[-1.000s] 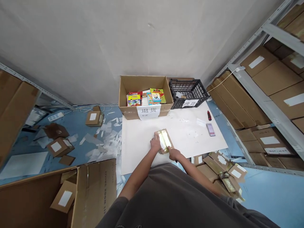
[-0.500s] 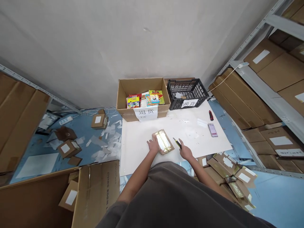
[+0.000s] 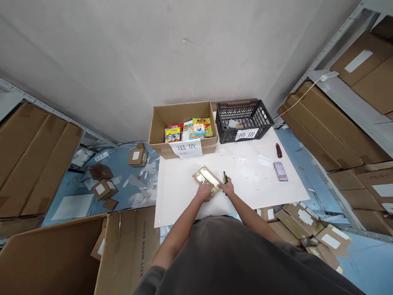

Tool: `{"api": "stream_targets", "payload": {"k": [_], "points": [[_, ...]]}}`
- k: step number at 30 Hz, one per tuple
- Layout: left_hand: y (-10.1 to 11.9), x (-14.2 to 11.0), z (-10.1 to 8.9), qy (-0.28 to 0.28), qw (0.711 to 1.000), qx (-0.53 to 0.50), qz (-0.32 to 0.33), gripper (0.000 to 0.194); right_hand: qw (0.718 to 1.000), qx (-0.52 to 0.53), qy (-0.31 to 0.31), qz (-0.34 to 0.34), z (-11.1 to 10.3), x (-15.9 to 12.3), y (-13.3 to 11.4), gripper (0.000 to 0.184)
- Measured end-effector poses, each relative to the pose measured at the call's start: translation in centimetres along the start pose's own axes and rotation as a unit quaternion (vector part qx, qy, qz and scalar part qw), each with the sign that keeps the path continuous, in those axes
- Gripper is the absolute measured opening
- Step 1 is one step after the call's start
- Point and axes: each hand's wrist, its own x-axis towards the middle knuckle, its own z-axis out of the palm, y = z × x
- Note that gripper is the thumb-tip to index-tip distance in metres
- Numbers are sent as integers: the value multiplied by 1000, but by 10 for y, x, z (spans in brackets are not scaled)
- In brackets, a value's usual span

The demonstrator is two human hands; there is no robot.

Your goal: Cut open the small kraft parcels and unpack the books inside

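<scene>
A small flat cardboard parcel, wrapped with shiny yellowish tape, lies at a slant on the white tabletop close to my body. My left hand is over its near side, fingers bent onto the top. At the parcel's right corner is my right hand, its fingertips gripping the edge. A black and yellow box cutter lies right at my right hand, which covers its middle; I cannot tell whether any finger still holds it.
Behind the parcel stand an open carton with colourful booklets and a black plastic crate. A red and black tool and a blurred purple item lie at the right. Cartons and paper scraps cover the floor; shelves flank both sides.
My right hand has moved left onto the parcel's edge, and the box cutter now points away from me. My left hand has shifted from the parcel's left side onto its near top. The parcel has turned.
</scene>
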Motion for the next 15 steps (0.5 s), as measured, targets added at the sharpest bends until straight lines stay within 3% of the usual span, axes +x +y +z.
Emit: {"api": "stream_targets", "payload": {"k": [4,10,12,15], "points": [[3,6,-6,-14,998,10,-56,58,998,49,13,33,2,13,-17,90],[-5,-20,11,23,994,7,-105,56,1000,30,-1,6,1,20,-36,95],[-7,-26,18,38,992,8,-120,61,999,31,6,-18,-2,15,-34,85],[-10,-26,22,37,992,1,-122,63,997,58,-3,-57,-6,-3,-16,51]]}}
